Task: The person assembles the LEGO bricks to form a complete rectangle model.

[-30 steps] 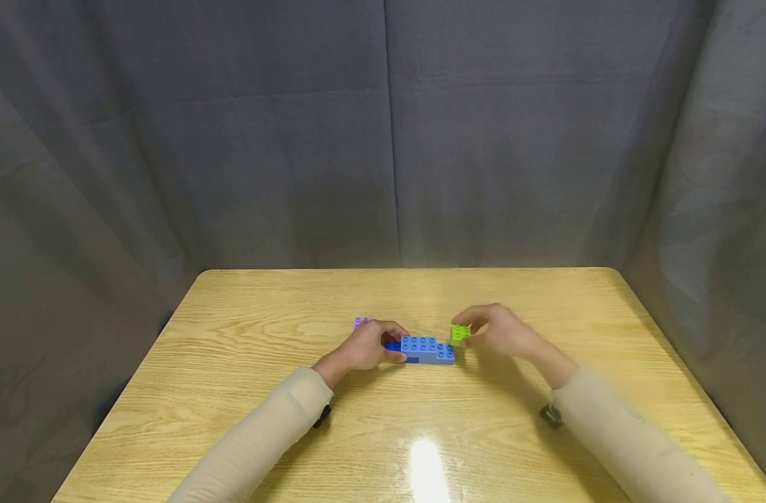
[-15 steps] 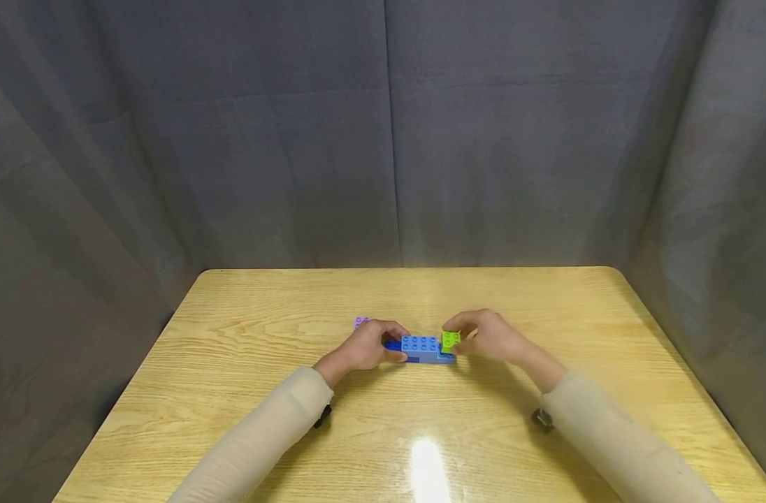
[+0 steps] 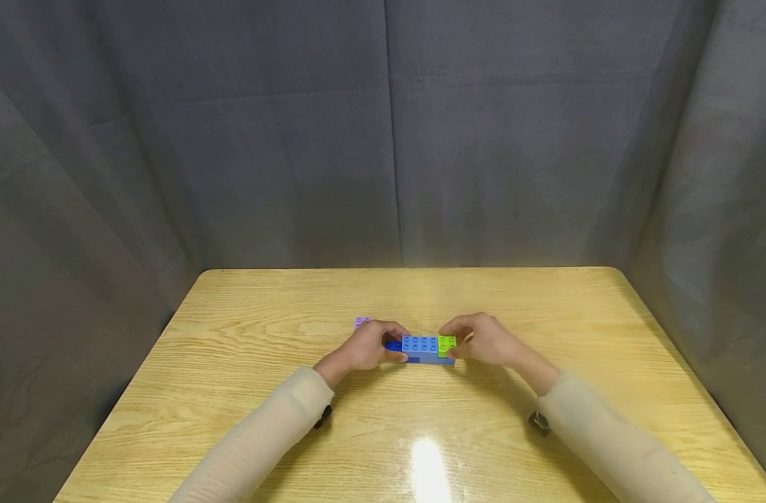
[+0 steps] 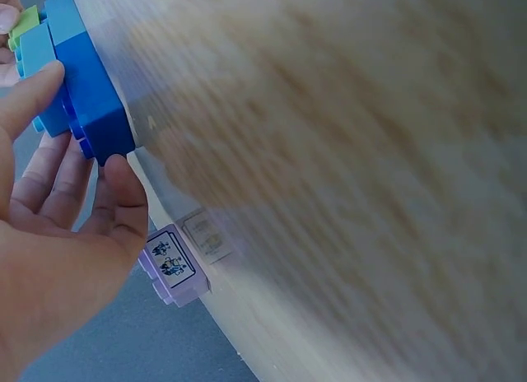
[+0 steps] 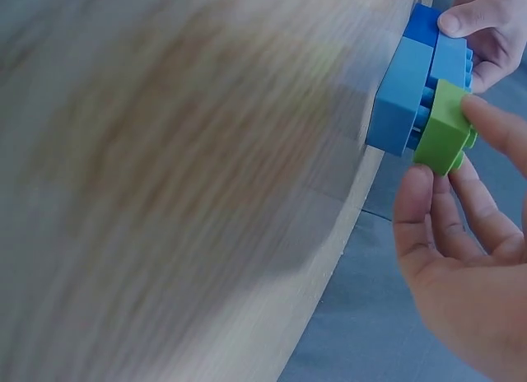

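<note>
Wooden table [image 3: 169, 391] (rather shiny) beneath blue brick stack [image 3: 419, 348] and purple brick [image 4: 175, 267].

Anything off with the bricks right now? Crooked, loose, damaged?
Yes: the green brick, pinched by the right hand. In the right wrist view, studs of the lower light-blue brick show in a gap beneath it, so it doesn't look fully seated. No damage visible.

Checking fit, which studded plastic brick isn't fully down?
The small green plastic brick the right hand pinches: studs show beneath; the upper light-blue plastic brick sits flush.
</note>
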### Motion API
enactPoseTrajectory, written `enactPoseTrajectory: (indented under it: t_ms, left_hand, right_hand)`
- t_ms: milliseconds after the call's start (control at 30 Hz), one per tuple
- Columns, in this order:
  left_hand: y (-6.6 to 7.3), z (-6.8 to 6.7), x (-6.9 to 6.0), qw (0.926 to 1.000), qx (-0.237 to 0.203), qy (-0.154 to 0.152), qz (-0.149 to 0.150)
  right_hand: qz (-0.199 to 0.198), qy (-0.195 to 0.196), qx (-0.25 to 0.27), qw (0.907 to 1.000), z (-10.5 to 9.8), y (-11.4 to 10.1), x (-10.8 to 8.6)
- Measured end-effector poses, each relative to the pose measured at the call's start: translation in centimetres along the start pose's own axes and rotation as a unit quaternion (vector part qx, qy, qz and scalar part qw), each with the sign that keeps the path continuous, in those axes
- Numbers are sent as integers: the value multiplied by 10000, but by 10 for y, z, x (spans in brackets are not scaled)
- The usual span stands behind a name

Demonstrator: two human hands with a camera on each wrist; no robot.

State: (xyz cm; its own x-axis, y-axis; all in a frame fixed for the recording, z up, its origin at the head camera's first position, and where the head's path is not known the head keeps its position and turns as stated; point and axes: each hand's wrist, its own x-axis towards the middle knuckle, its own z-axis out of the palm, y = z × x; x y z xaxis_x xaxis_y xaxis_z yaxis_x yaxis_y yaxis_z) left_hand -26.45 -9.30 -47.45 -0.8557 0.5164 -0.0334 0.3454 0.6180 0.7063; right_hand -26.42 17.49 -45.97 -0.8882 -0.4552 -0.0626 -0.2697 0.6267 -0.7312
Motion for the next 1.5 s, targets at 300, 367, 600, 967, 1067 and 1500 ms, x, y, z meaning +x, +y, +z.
enactPoseTrajectory:
  t_ms: [300, 367, 600, 967, 1067, 1500]
  left_hand:
    - [1, 1, 0, 10000, -64, 23, -63]
    - [1, 0, 0, 9999, -63, 34, -75]
    - [1, -1, 1, 10000, -67, 42, -48]
    - [0, -1, 2, 9999, -85, 67, -76]
    - [1, 0, 2, 9999, -42, 71, -83]
    - [0, 3, 0, 10000, -50, 54, -62]
  right_hand:
    - [-14, 62, -66, 10000, 2, -3, -1]
    - [-41, 92, -115, 9999, 2, -4, -1]
    - [58, 61, -172, 9998, 0, -3, 3]
    - [122, -15, -46, 9999, 0, -3, 4]
    - [115, -31, -13, 9999, 0, -3, 4]
    - [106, -100, -83, 9999, 2, 4, 3]
